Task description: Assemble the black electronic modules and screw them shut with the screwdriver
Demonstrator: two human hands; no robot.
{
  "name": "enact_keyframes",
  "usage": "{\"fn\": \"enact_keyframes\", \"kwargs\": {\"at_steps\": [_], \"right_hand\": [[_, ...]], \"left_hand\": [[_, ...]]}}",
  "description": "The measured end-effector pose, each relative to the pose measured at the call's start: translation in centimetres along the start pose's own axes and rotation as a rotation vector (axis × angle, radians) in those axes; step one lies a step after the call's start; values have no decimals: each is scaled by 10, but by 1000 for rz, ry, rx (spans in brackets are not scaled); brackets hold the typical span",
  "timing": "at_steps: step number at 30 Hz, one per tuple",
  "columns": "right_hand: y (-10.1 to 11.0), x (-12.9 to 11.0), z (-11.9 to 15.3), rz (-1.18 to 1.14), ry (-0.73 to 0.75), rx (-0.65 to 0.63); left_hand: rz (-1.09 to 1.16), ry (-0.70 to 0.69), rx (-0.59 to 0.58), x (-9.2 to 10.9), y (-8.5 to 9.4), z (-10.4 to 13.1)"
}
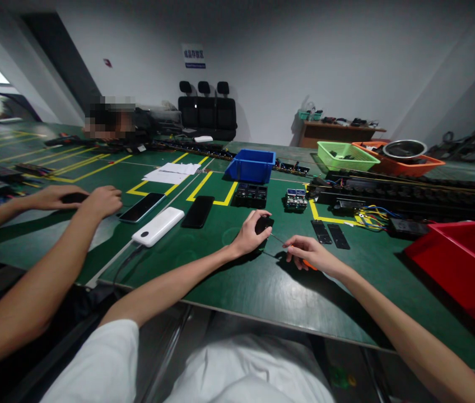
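Note:
My left hand (251, 233) is closed around a small black casing (264, 224) just above the green table. In my right hand (311, 254) is a screwdriver (310, 265) with an orange handle; its thin shaft points left toward the casing. Whether the tip touches the casing I cannot tell. Beyond my hands stand a black housing (251, 196) and a small circuit board assembly (296, 200). Two flat black plates (330, 234) lie to the right of them. A black phone (198, 211) and a white power bank (158, 226) rest left of my left hand.
A co-worker's hands (99, 201) work at the left, near another phone (142, 207). A blue bin (251, 165) stands ahead, a red bin (464, 268) at the right. Green (347, 162) and orange baskets (420, 167) sit behind long black assemblies (405, 193) with loose wires.

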State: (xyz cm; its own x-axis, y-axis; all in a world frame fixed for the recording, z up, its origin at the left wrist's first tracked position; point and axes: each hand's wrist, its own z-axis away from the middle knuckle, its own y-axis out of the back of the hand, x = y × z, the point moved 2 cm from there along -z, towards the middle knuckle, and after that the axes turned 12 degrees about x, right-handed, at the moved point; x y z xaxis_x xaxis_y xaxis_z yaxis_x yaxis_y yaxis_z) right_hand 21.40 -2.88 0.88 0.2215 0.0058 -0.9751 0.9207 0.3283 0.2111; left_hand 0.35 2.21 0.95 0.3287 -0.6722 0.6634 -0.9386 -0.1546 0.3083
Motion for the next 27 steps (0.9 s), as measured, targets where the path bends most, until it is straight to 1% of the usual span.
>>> {"fn": "enact_keyframes", "kwargs": {"at_steps": [17,27], "right_hand": [[-2,5,-1,52,25,-58],[-5,6,0,113,36,-81]], "left_hand": [[-10,-12,-47,2,1,1],[-30,-11,-82,6,1,1]]}}
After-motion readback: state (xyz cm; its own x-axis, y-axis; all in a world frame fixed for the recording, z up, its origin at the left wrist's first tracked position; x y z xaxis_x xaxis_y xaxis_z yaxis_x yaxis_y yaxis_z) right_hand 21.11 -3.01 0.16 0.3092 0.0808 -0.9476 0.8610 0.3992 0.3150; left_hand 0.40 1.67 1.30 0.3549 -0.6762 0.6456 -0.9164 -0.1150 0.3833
